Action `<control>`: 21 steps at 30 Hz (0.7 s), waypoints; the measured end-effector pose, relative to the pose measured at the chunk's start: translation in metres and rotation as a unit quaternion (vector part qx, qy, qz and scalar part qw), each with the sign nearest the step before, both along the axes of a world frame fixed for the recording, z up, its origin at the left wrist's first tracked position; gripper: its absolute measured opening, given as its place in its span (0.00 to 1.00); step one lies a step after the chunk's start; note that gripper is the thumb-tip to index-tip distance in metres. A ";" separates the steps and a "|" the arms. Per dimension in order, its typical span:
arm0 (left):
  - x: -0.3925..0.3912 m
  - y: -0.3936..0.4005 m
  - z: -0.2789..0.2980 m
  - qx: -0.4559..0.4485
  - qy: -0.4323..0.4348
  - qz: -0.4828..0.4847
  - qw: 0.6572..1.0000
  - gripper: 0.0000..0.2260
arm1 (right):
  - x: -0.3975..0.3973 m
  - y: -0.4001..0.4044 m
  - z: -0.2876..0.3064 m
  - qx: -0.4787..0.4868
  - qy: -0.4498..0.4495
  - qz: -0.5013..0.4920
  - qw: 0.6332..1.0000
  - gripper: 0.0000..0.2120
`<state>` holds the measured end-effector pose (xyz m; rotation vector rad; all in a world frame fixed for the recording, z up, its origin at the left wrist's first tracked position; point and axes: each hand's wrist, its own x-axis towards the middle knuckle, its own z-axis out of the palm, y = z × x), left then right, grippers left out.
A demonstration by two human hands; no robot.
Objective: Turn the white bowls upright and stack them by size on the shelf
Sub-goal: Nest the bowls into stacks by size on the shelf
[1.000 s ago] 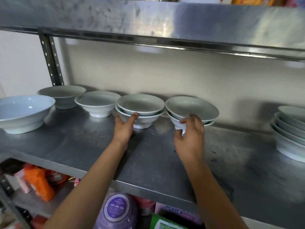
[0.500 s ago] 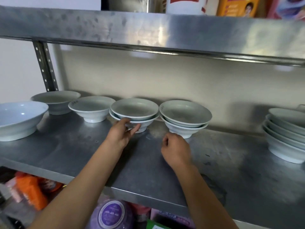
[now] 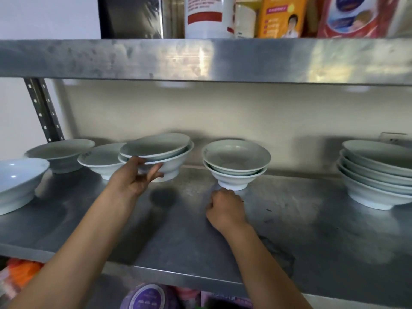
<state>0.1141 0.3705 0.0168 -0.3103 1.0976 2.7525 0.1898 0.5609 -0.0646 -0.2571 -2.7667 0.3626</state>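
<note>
White glazed ceramic bowls, all upright as far as can be seen, sit along the brushed stainless-steel shelf. The left hand grips a pair of nested white bowls by the rim and underside; the pair is tilted and looks lifted clear of the metal, a dark shadow beneath it. The right hand is loosely clenched, holding nothing, its knuckles just before the foot of a second nested pair resting on the shelf. To the right stands a taller stack of wide white bowls. Left of the raised pair a single footed white bowl, another behind it, and a large deep bowl remain unstacked. Judging by this, the turning is done and the sorting is roughly halfway: pairs need merging, singles need homes. Glaze is smooth and glossy; the steel is dull and smudged
</note>
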 end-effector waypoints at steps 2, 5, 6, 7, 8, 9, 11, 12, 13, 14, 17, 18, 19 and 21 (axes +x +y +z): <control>0.001 -0.002 0.011 -0.014 0.004 0.008 1.000 0.19 | 0.000 0.000 0.002 0.000 -0.003 0.001 1.000 0.12; -0.001 0.002 0.021 -0.023 0.024 -0.009 0.999 0.12 | 0.002 0.000 0.003 0.002 -0.005 0.003 1.000 0.13; -0.002 0.005 0.025 -0.016 0.031 -0.022 0.999 0.09 | 0.003 0.000 0.004 0.003 -0.004 0.004 1.000 0.13; -0.003 0.008 0.028 -0.008 0.036 -0.034 0.999 0.08 | 0.004 0.000 0.004 0.002 -0.003 0.005 1.000 0.13; -0.004 0.011 0.030 -0.004 0.039 -0.043 0.998 0.11 | 0.005 0.000 0.004 -0.002 -0.003 0.006 1.000 0.13; -0.007 0.014 0.031 0.003 0.038 -0.048 0.998 0.15 | 0.006 0.000 0.004 -0.007 -0.002 0.006 1.000 0.13; -0.009 0.024 0.035 0.009 0.039 -0.068 0.997 0.20 | 0.007 0.001 0.004 -0.014 0.000 0.009 1.000 0.12; -0.010 0.031 0.038 0.007 0.043 -0.083 0.996 0.20 | 0.008 0.001 0.004 -0.016 0.001 0.011 1.000 0.12; -0.010 0.037 0.039 0.001 0.046 -0.097 0.994 0.20 | 0.008 0.001 0.004 -0.018 0.003 0.012 1.000 0.12; -0.011 0.044 0.041 -0.007 0.046 -0.111 0.993 0.21 | 0.008 0.002 0.003 -0.021 0.004 0.015 1.000 0.12; -0.014 0.063 0.042 -0.029 0.050 -0.151 0.987 0.23 | 0.008 0.003 0.002 -0.025 0.006 0.017 1.000 0.12; -0.015 0.070 0.041 -0.034 0.049 -0.159 0.985 0.23 | 0.008 0.004 0.001 -0.026 0.004 0.017 1.000 0.12; -0.015 0.076 0.041 -0.036 0.046 -0.165 0.985 0.23 | 0.007 0.005 0.001 -0.026 0.003 0.016 1.000 0.12; -0.016 0.090 0.040 -0.041 0.045 -0.177 0.982 0.23 | 0.007 0.005 0.001 -0.025 0.000 0.017 1.000 0.13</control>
